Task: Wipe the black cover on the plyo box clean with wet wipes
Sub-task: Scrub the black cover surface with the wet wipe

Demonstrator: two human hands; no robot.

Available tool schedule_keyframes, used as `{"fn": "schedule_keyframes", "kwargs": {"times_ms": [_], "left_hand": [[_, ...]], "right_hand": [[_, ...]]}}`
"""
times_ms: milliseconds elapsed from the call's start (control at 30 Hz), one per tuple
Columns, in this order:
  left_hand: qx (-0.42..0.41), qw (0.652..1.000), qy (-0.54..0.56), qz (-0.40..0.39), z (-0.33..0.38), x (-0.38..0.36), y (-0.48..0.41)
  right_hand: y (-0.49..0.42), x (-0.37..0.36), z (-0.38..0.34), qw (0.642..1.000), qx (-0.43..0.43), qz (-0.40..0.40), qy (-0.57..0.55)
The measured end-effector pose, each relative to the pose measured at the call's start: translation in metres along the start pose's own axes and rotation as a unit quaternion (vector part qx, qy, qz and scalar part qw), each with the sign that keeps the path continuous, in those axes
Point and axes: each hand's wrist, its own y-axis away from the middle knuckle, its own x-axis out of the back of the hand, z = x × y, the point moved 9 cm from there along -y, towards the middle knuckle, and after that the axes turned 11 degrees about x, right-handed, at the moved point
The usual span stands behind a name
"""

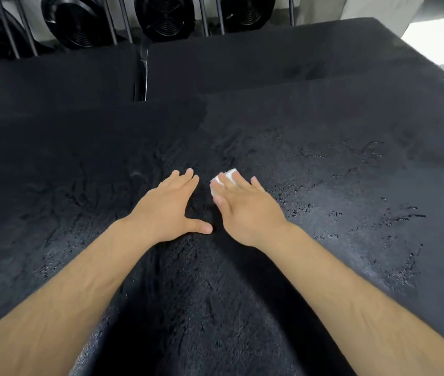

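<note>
Background: round black discs [165, 17] stand behind upright bars, beyond two further black-topped boxes [242, 63]. Foreground: the black cover [324, 213] of the plyo box fills the view, its textured skin cracked and streaked with a wet sheen. Left hand [166, 210]: flat on the cover, fingers straight, grip open and empty. Right hand [245, 210]: just beside it, fingers extended, grip open, pressing rather than clasping the folded white wet wipe [225, 176] onto the cover near its middle. The wipe is judged light, limp and slippery, so flat-finger pressure over its centre should hold it. The cover looks fragile where cracked.
</note>
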Motion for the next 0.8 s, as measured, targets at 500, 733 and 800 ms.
{"fn": "schedule_keyframes", "kwargs": {"times_ms": [500, 733, 800], "left_hand": [[-0.012, 1.0, 0.021, 0.01, -0.004, -0.001, -0.004], [-0.01, 0.999, -0.026, 0.034, -0.009, 0.031, -0.029], [-0.003, 1.0, -0.015, 0.003, -0.014, 0.021, -0.038]], "right_hand": [[-0.01, -0.005, -0.028, 0.999, 0.033, -0.034, 0.015], [-0.036, 0.005, 0.001, 1.0, -0.024, -0.007, 0.0], [-0.029, -0.005, -0.015, 1.0, 0.002, -0.026, 0.012]]}}
